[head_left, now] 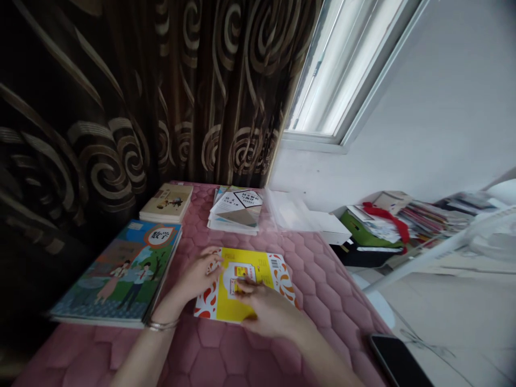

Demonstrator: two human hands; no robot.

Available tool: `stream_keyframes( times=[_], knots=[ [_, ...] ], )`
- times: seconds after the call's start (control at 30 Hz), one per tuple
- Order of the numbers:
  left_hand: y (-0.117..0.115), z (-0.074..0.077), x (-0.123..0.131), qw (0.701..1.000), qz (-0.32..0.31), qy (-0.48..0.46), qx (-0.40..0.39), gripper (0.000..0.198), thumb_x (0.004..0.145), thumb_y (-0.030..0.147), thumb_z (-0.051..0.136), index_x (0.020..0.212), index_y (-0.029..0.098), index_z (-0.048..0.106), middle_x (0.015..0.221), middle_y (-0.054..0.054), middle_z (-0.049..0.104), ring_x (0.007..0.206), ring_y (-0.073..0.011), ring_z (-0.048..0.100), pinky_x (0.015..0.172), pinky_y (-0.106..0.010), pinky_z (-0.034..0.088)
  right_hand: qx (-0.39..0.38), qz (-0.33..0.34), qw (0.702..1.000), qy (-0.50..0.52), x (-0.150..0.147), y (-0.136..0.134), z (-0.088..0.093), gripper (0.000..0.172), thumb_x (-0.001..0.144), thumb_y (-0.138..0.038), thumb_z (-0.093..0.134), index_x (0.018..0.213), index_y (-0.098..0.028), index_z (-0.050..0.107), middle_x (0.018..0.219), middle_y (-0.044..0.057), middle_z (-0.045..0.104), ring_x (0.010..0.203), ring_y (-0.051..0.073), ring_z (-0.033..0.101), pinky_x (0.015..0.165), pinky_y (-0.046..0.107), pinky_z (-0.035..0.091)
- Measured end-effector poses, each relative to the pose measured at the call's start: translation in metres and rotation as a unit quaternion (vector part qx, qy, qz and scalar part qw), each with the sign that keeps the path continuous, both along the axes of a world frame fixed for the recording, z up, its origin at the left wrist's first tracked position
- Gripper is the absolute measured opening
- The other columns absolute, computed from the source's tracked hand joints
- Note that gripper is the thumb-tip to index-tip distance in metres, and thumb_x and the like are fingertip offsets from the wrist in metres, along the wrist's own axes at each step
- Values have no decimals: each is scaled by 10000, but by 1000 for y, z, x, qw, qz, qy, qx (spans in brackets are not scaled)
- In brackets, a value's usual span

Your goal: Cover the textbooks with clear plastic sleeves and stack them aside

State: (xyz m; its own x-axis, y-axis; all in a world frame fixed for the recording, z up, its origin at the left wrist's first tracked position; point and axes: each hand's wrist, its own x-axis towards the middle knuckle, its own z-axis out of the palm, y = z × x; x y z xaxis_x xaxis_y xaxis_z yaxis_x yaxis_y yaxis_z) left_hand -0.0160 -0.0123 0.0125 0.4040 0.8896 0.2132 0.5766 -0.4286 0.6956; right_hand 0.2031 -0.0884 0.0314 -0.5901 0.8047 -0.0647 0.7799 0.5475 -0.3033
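Note:
A yellow book (245, 258) with red and orange drop shapes along its sides lies flat on the pink quilted cover. My left hand (203, 273), with a bracelet on the wrist, rests at the book's left edge with its fingers partly bent and apart. Across the lower middle of the cover stretches my right hand (269, 305), its fingers extended over the printed pictures and its thumb near the bottom edge. Neither hand visibly grips the book. To the left lies a stack of textbooks (121, 274), its top cover blue and green with two figures.
A smaller pile of tan books (167, 203) and a stack of white workbooks (236, 209) lie farther back. Beside them is a clear plastic sheet (292, 209). A phone (397, 357) sits at the right edge. Patterned curtains (209, 97) hang behind; piled papers (435, 217) stand right.

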Motion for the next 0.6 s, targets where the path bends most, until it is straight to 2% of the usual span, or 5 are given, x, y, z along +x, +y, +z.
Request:
stream_keyframes(
  times=[0.1, 0.17, 0.37, 0.5, 0.6],
  knots=[
    [-30, 22, 6, 988, -125, 71, -58, 402, 700, 298, 756, 1089, 248, 665, 1390, -72, 531, 1286, -264, 486, 1087, -376, 383, -7, 16, 1000, 10, 1, 0, 1, 422, 788, -311, 660, 1202, -230, 665, 1344, 82, 594, 1242, 259, 541, 1039, 346, 418],
    [-46, 30, 10, 975, -157, 139, -70, 549, 591, 282, 830, 1103, 232, 637, 1358, -86, 547, 1272, -293, 488, 1068, -395, 395, -18, 15, 999, 22, 5, -2, 0, 404, 799, -317, 651, 1192, -227, 669, 1304, 86, 618, 1233, 253, 546, 1051, 350, 411],
    [-58, 31, 8, 961, -142, 226, -73, 394, 652, 89, 708, 1008, 209, 591, 1294, -87, 581, 1211, -270, 541, 1009, -360, 424, -10, -55, 998, 36, 32, -25, -11, 554, 817, -293, 619, 1354, -170, 558, 1474, 117, 458, 1376, 281, 397, 1134, 434, 342],
    [-52, 30, 1, 962, -156, 210, -81, 349, 663, 97, 689, 977, 203, 580, 1337, -89, 556, 1225, -270, 529, 1025, -360, 405, -17, -80, 995, 51, 50, -39, -13, 427, 871, -249, 541, 1283, -172, 620, 1425, 106, 516, 1357, 232, 434, 1109, 416, 385],
    [-47, 28, -3, 963, -189, 181, -69, 268, 688, 91, 625, 927, 204, 581, 1256, -78, 600, 1174, -248, 557, 981, -338, 427, -16, -82, 995, 61, 55, -42, -12, 405, 883, -264, 538, 1269, -186, 631, 1419, 97, 522, 1345, 221, 451, 1096, 407, 403]
  ],
)
